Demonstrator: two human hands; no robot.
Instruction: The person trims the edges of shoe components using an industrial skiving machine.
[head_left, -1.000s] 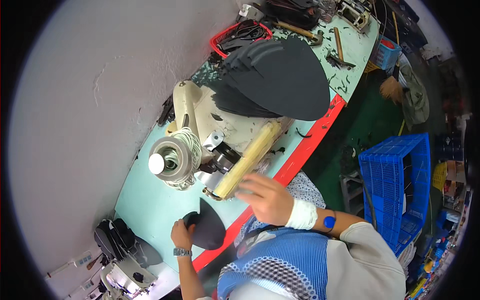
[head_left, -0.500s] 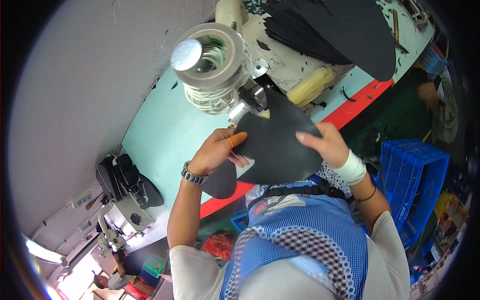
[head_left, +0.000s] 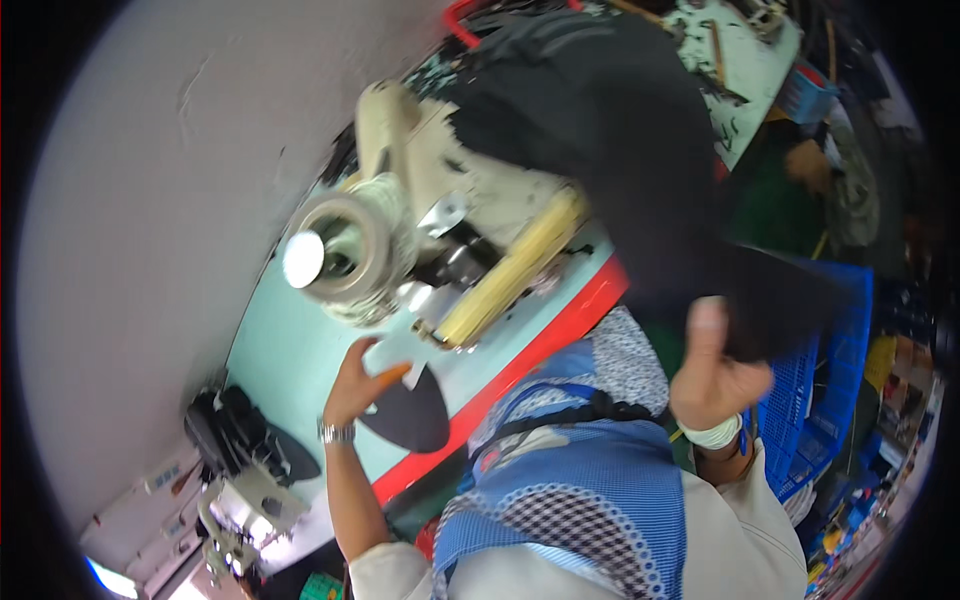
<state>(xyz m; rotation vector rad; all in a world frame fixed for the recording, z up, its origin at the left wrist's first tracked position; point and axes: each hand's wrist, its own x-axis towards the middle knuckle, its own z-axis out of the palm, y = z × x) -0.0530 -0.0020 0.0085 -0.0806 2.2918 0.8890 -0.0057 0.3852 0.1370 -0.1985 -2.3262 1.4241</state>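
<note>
Away from the machine on the right, my right hand [head_left: 712, 380] grips a dark grey sheet piece [head_left: 780, 305], thumb on top. The piece is smeared by motion, and its far edge merges with the dark stack [head_left: 610, 120] behind it. Over the pale table, my left hand [head_left: 352, 388] has its thumb and fingers apart, an orange cover [head_left: 392, 376] on one digit. A rounded dark piece [head_left: 412, 415] lies on the table beside that hand. Ahead stands a cream machine [head_left: 385, 125] carrying a spool of white cord [head_left: 385, 225].
A yellow wrapped bar [head_left: 515, 270] slants along the machine's front, near the table's red edge [head_left: 570, 320]. Blue plastic crates [head_left: 795, 410] stand to my right. Farther left are a black bag [head_left: 235, 430] and another machine [head_left: 255, 500]. A wall [head_left: 200, 200] borders the table.
My left hand has let go of the dark sheet piece. My right hand has carried it rightward, away from the machine. The view has shifted, showing more of the stack.
</note>
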